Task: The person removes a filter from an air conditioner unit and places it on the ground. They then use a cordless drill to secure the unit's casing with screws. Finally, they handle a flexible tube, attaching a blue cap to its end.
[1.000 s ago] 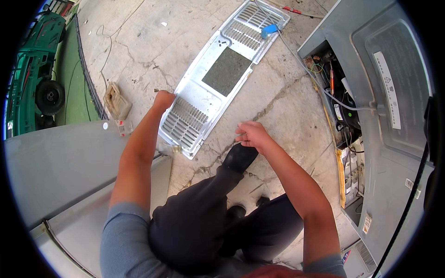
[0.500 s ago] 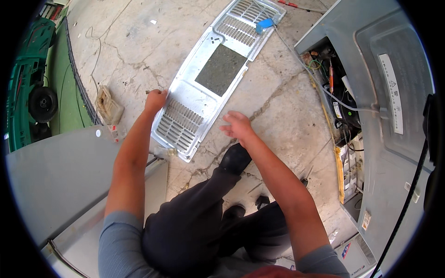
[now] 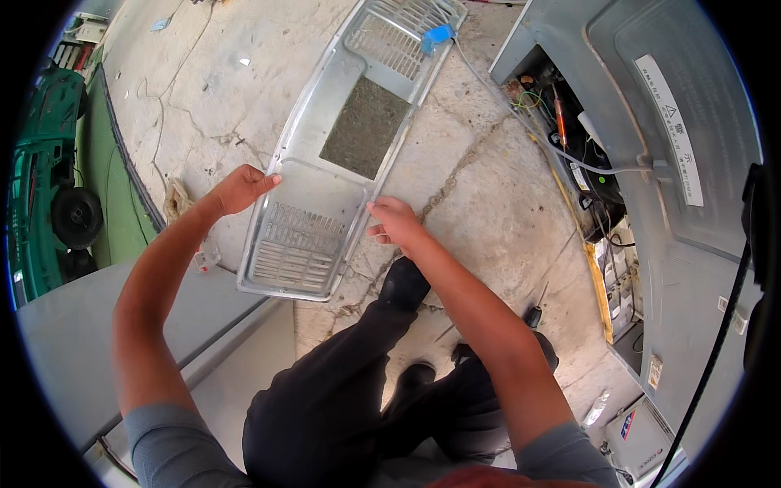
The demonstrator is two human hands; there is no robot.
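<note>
A long silver metal panel [image 3: 317, 191] with slotted vents at both ends and a dark grey-green square [image 3: 364, 128] in its middle slants away from me. A blue object [image 3: 437, 37] with a grey cable sits near its far end. My left hand [image 3: 248, 189] pinches the panel's left edge, thumb on top. My right hand [image 3: 390, 221] holds the opposite edge, its fingers partly bent around the rim. My shoe [image 3: 405, 281] is just below the panel's near right corner.
At right stands a grey appliance [image 3: 667, 268] with an open compartment of wiring [image 3: 594, 179]. A grey cabinet [image 3: 98, 325] is at lower left, and a green vehicle [image 3: 53, 146] at far left. A screwdriver [image 3: 534, 315] lies on the cracked concrete floor [image 3: 171, 98].
My left hand has moved down and across onto the panel's edge. My right hand has moved left to meet the opposite edge. The panel's near end appears lower and further left in view.
</note>
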